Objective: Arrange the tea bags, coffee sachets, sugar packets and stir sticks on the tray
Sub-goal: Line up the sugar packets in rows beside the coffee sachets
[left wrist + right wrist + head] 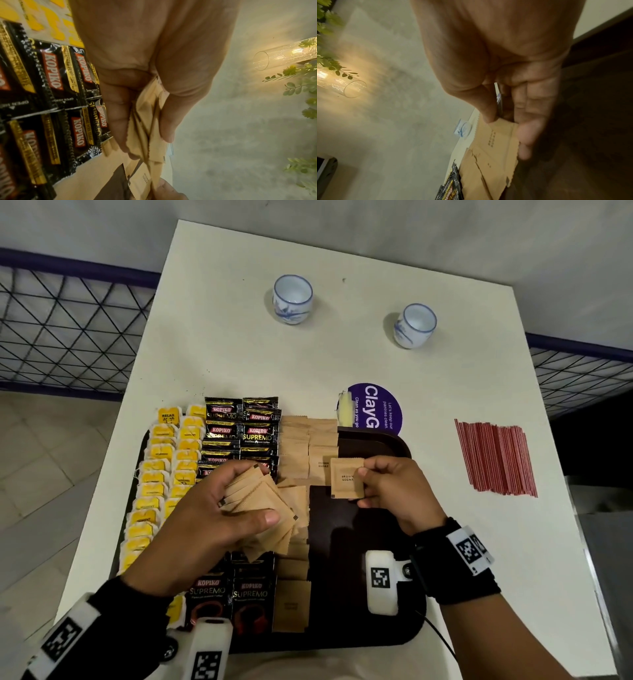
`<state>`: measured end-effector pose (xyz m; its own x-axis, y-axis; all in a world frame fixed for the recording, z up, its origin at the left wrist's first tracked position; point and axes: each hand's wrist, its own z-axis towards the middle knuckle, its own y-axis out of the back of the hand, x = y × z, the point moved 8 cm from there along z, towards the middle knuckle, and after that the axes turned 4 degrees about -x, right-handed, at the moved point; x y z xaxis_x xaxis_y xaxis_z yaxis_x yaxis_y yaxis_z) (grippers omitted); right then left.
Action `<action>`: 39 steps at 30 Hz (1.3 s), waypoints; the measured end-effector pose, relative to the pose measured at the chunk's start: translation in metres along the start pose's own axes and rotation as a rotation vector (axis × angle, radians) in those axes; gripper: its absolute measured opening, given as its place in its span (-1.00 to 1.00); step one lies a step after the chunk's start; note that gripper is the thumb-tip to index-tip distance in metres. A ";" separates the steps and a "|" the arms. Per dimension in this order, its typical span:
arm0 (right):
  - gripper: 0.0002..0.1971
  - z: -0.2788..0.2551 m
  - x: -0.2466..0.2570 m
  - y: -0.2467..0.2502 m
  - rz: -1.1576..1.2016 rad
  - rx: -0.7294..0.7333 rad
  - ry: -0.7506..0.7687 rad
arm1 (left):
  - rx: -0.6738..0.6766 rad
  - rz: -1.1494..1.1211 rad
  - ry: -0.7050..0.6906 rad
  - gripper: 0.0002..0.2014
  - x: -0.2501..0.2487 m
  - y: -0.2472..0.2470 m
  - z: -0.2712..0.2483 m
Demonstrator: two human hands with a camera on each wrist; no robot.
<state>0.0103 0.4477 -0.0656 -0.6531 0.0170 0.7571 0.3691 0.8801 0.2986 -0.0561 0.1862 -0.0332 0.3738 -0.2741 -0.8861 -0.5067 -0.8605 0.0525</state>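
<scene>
Pinching one light, limp sugar packet (346,478) by its edge at frame center, right hand (394,491) worked while left hand (219,508) clutched a fanned stack (263,501).

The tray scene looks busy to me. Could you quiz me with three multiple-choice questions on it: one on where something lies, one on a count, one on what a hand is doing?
1. Where do the stir sticks lie?
A. On the tray
B. On the table, right of the tray
C. In a cup

2. How many cups stand on the table?
A. One
B. Two
C. Four

3. What does the right hand hold?
A. One sugar packet
B. A coffee sachet
C. Nothing

Answers:
1 B: the red sticks lie on the white top, apart from the tray.
2 B: one cup and another cup stand at the far side.
3 A: its fingers pinch a single sugar packet above the tray, while the left hand holds a bunch of packets.
</scene>
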 end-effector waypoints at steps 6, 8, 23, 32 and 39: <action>-0.90 0.007 0.005 -0.001 -0.096 -0.063 0.078 | -0.023 0.025 0.013 -0.38 0.003 0.005 0.000; -0.88 0.009 0.005 -0.003 -0.099 -0.062 0.077 | -0.023 0.035 0.010 -0.38 0.003 0.004 0.000; -0.83 0.014 0.003 -0.023 -0.192 -0.073 0.093 | -0.015 0.051 0.000 -0.42 0.007 0.000 -0.003; -0.84 0.015 0.006 -0.022 -0.321 -0.157 0.165 | -0.018 0.031 0.000 -0.41 0.007 -0.001 -0.002; -0.86 0.013 0.007 -0.021 -0.298 -0.189 0.135 | -0.001 0.010 -0.008 -0.42 0.010 -0.004 0.000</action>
<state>-0.0103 0.4358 -0.0742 -0.6616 -0.3002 0.6871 0.3004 0.7335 0.6097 -0.0502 0.1866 -0.0419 0.3629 -0.2792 -0.8890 -0.5097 -0.8582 0.0614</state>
